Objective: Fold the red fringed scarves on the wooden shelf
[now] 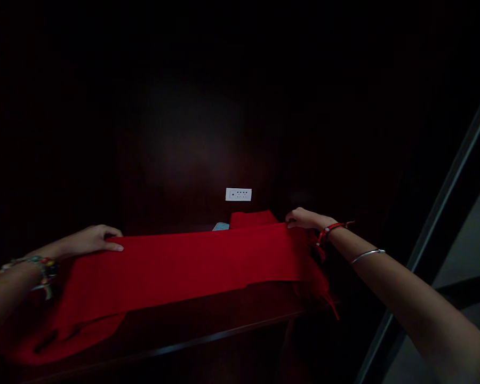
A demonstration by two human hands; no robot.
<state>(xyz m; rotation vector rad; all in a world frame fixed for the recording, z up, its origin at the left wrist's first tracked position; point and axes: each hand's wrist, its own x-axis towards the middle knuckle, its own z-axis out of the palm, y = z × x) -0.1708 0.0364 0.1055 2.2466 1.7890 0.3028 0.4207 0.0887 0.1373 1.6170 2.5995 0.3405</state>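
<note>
A long red scarf [200,261] with a fringe at its right end is stretched between my hands above a dark wooden shelf. At its upper left edge my left hand [92,240] is closed on the cloth, thumb in front. Near the fringed end, my right hand [302,218] pinches the top edge. The left part of the scarf droops in loose folds onto the shelf. Behind it lies another piece of red cloth [252,218]; whether it joins the scarf is hidden.
The shelf [224,314] has a front edge running across below the cloth. A white power socket [238,194] is on the dark back panel. Part of a pale blue object [221,226] shows behind the scarf. A metal-edged frame [456,170] slants along the right.
</note>
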